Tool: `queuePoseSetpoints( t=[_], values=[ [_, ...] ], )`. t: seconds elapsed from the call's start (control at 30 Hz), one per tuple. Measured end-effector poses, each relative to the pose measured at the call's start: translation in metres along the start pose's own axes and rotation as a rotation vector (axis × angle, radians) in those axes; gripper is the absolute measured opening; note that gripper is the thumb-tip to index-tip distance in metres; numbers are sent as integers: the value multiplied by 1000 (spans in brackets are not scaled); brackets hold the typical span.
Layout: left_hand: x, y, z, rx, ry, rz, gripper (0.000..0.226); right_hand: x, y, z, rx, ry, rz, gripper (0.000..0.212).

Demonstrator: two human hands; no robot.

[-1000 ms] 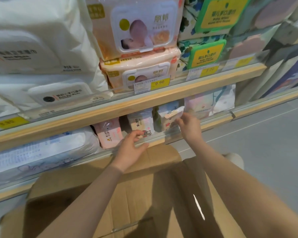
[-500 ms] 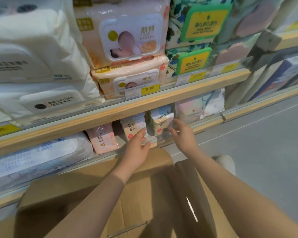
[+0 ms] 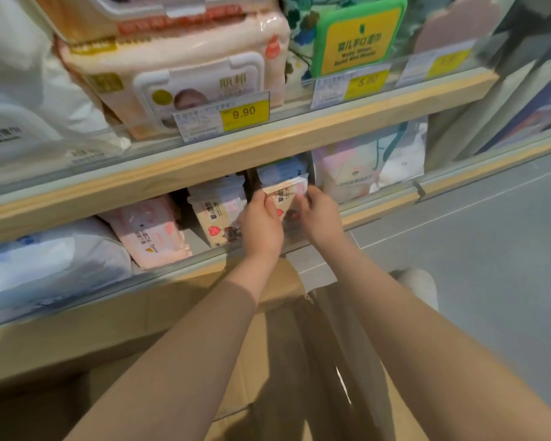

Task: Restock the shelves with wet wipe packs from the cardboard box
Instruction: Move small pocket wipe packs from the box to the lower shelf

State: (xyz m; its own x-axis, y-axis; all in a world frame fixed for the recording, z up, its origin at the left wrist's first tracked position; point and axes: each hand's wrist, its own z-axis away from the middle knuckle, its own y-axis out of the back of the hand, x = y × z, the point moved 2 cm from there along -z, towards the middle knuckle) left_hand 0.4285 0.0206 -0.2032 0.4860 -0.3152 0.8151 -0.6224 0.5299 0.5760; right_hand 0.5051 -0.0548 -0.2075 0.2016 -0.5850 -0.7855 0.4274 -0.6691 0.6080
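Note:
Both my hands reach into the lower shelf (image 3: 178, 278). My left hand (image 3: 261, 224) and my right hand (image 3: 318, 214) hold a small beige wet wipe pack (image 3: 283, 195) from either side, at the front of a row of like packs. Behind it stands a blue-topped pack (image 3: 282, 171). To the left sits another small beige pack (image 3: 218, 214) with a red heart, and a pink pack (image 3: 150, 233) lies beside that. The open cardboard box (image 3: 172, 316) is below my arms, against the shelf front.
The upper shelf (image 3: 268, 141) carries large wipe packs with yellow price tags (image 3: 245, 114). A pastel pack (image 3: 369, 163) stands right of my hands, and a big blue-white pack (image 3: 45, 265) lies at the left. Grey floor (image 3: 490, 249) spreads to the right.
The camera has moved closer. My left hand has moved right from the heart pack to the pack that my right hand touches, and both hands now hold it.

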Motion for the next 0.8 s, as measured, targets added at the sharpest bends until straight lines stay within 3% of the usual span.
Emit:
queuePoseSetpoints(
  t=[0.2, 0.37, 0.57, 0.8],
  values=[
    [7, -1, 3, -18, 60, -55, 28, -7, 1, 1, -82, -40, 5, 34],
    [7, -8, 3, 33, 73, -58, 30, -2, 0, -6, -164, -59, -129, 38],
    [-4, -14, -1, 57, 86, 18, 39, -1, -6, -5, -120, 36, -162, 32],
    [1, -16, -16, -91, 273, 121, 39, -1, -7, -10, -189, -105, -352, 10]
  ],
)
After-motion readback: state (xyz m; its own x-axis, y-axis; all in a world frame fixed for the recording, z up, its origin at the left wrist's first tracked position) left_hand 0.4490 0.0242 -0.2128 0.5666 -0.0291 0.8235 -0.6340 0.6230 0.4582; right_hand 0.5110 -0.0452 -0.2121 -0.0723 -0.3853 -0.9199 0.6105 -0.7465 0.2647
